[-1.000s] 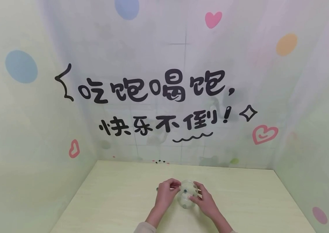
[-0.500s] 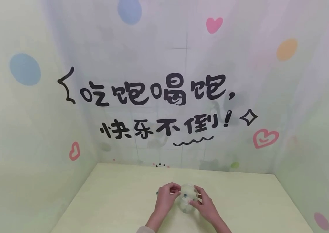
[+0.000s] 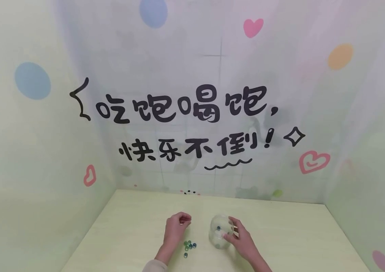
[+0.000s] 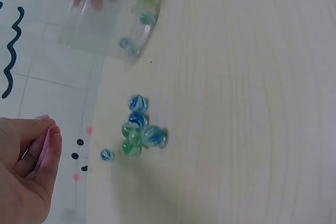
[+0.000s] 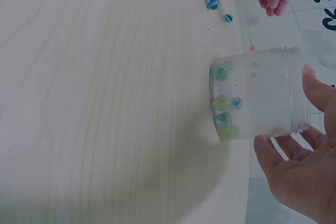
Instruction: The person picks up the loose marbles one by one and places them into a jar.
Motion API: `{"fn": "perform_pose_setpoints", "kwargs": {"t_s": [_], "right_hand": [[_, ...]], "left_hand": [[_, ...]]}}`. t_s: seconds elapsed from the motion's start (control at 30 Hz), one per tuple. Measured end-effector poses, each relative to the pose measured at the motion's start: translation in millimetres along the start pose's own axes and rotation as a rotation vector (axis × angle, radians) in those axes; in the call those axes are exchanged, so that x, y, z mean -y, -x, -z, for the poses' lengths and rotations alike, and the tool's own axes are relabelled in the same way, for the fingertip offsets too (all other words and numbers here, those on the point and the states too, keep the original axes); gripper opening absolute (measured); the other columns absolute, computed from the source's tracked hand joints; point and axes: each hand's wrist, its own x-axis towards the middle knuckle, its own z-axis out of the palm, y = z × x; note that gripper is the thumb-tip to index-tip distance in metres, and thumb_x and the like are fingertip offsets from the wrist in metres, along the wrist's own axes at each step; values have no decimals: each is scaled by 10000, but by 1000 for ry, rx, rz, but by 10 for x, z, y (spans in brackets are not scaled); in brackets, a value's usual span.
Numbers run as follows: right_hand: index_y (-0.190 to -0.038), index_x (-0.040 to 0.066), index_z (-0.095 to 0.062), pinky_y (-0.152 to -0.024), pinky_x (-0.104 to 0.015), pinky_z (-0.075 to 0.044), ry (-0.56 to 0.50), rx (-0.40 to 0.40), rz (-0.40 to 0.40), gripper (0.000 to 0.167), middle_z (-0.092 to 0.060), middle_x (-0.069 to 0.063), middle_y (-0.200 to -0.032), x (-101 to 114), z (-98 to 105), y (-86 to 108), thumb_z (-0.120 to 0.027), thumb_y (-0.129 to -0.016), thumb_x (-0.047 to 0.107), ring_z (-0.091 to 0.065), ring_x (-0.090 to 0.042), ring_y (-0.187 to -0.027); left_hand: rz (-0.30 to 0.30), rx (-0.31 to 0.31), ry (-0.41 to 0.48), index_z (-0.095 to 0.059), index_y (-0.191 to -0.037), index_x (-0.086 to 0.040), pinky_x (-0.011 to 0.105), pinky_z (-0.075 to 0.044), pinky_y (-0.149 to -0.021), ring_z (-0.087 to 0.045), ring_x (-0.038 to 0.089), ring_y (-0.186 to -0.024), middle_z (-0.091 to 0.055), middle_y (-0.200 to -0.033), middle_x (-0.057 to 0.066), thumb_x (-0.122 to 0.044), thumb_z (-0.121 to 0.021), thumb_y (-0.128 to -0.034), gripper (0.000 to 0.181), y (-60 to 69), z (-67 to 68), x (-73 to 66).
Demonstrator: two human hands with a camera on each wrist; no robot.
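Note:
A clear jar (image 3: 215,240) stands on the table, and my right hand (image 3: 245,241) grips its right side. In the right wrist view several green, blue and yellowish marbles (image 5: 222,103) lie at the bottom of the jar (image 5: 270,87), with my right hand's (image 5: 307,166) thumb and fingers around its mouth end. To the jar's left, my left hand (image 3: 174,231) is raised above the table, thumb and fingertips together. Nothing shows in the left hand (image 4: 26,174) in the left wrist view. Several loose marbles (image 4: 154,136) lie clustered near it, one slightly apart.
The light wooden table (image 3: 138,226) meets a printed backdrop (image 3: 179,177) at the rear. Side walls (image 3: 19,162) of the same pale cloth rise left and right of it.
My left hand has moved left, away from the jar, bringing the loose marbles into view in the head view. The right hand still grips the jar. The head view has shifted slightly.

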Motion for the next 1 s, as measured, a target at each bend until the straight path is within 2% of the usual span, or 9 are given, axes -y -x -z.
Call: {"fn": "perform_pose_setpoints", "kwargs": {"t_s": [0.23, 0.63, 0.87, 1.0], "right_hand": [[-1447, -29, -396, -1041, -555, -488, 0, -10, 13, 664, -459, -315, -1448, 2, 0, -2, -723, -894, 137, -528, -485, -1264], [-1451, -26, -392, -1048, -550, -487, -4, 3, 4, 663, -446, -318, -1459, -12, -14, -12, -720, -894, 123, -519, -487, -1275], [-1441, -19, -413, -1036, -550, -497, -20, -8, -6, 640, -474, -300, -1444, -19, -7, -2, -722, -896, 111, -535, -475, -1260], [-1441, -17, -414, -1036, -552, -496, -19, -8, -2, 642, -471, -302, -1446, -28, -6, -8, -723, -895, 116, -533, -479, -1262]], "left_hand": [[65, -23, -16, -717, -935, -54, 268, -589, -708, -683, 149, -804, -736, -883, 58, -10, -713, -855, 91, -62, 2, 194], [115, -19, -49, -703, -976, -35, 315, -597, -749, -682, 168, -828, -732, -906, 73, 9, -714, -830, 153, -83, -47, 328], [122, -8, -59, -700, -975, -36, 322, -593, -753, -670, 160, -828, -724, -908, 64, 9, -739, -809, 177, -109, -133, 414], [114, -18, -94, -703, -957, -47, 324, -593, -746, -665, 154, -810, -718, -882, 53, 3, -763, -791, 184, -138, -179, 433]]}}
